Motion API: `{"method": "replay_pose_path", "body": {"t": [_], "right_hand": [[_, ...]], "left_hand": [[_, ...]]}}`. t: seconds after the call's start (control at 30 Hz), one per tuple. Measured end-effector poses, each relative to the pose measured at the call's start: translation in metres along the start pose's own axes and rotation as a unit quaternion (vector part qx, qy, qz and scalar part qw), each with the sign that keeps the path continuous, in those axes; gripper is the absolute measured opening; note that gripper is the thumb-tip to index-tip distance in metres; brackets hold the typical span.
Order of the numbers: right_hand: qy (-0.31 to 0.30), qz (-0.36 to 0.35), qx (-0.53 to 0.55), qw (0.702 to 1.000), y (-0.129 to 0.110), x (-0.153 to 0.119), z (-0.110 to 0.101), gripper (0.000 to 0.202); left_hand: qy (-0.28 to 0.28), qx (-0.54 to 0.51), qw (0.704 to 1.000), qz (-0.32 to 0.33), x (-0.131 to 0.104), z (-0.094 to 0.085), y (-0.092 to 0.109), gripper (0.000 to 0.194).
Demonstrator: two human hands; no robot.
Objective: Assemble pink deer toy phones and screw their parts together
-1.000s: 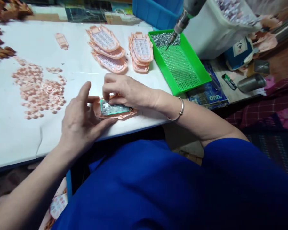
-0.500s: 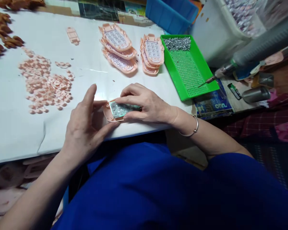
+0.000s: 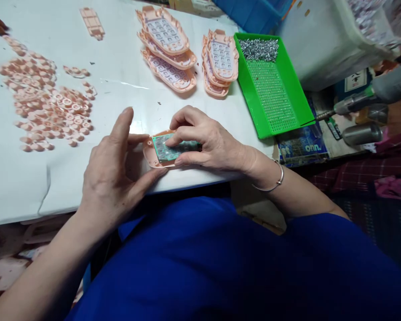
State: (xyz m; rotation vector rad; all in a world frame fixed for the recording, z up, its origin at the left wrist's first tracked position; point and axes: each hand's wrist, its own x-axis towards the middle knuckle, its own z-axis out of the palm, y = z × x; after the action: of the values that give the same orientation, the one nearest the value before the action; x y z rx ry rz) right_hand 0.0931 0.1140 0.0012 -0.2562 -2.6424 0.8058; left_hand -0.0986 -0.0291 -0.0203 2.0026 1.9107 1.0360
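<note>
At the table's front edge lies a pink plastic shell (image 3: 149,154) with a green-edged circuit board (image 3: 165,149) inside it. My left hand (image 3: 112,165) holds the shell's left end between thumb and fingers, the index finger raised. Over the right end curves my right hand (image 3: 207,140), its thumb along the near edge and one bent fingertip resting on the board. That hand covers the right part of both shell and board.
Beyond my hands stand a larger stack (image 3: 167,53) and a smaller stack (image 3: 220,62) of pink shells with button pads. Small pink buttons (image 3: 53,102) are heaped left. A green tray (image 3: 270,89) holds screws; an electric screwdriver (image 3: 357,100) hangs right of it.
A fingertip of my right hand has shifted from the far edge onto the circuit board's face. My left hand keeps its hold on the shell. The view has tilted slightly and come closer.
</note>
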Motion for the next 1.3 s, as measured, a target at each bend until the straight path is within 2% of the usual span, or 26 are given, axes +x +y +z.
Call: {"method": "replay_pose_path", "body": {"t": [0.17,0.3,0.53,0.8,1.0,1.3], "right_hand": [[-0.012,-0.016,0.0,1.0,0.001,-0.002,-0.003,0.057],[-0.02,-0.034,-0.009,0.999,0.002,-0.004,-0.005,0.047],[-0.035,0.02,-0.037,0.998,-0.004,-0.004,-0.003,0.035],[-0.014,0.028,-0.016,0.999,-0.001,-0.005,0.0,0.044],[-0.028,0.045,-0.029,0.998,-0.004,-0.003,-0.001,0.044],[0.009,-0.013,-0.087,0.996,0.004,-0.004,0.005,0.049]], "left_hand": [[-0.008,0.004,1.0,-0.008,-0.001,-0.001,0.001,0.091],[-0.013,0.009,1.0,-0.007,-0.002,-0.003,0.003,0.092],[-0.018,0.016,1.0,-0.012,-0.001,-0.004,0.003,0.092],[-0.022,0.011,1.0,-0.019,-0.001,-0.003,0.005,0.093],[-0.017,0.005,1.0,-0.022,-0.002,-0.005,0.006,0.092],[-0.015,0.01,1.0,-0.004,-0.002,-0.005,0.003,0.092]]}}
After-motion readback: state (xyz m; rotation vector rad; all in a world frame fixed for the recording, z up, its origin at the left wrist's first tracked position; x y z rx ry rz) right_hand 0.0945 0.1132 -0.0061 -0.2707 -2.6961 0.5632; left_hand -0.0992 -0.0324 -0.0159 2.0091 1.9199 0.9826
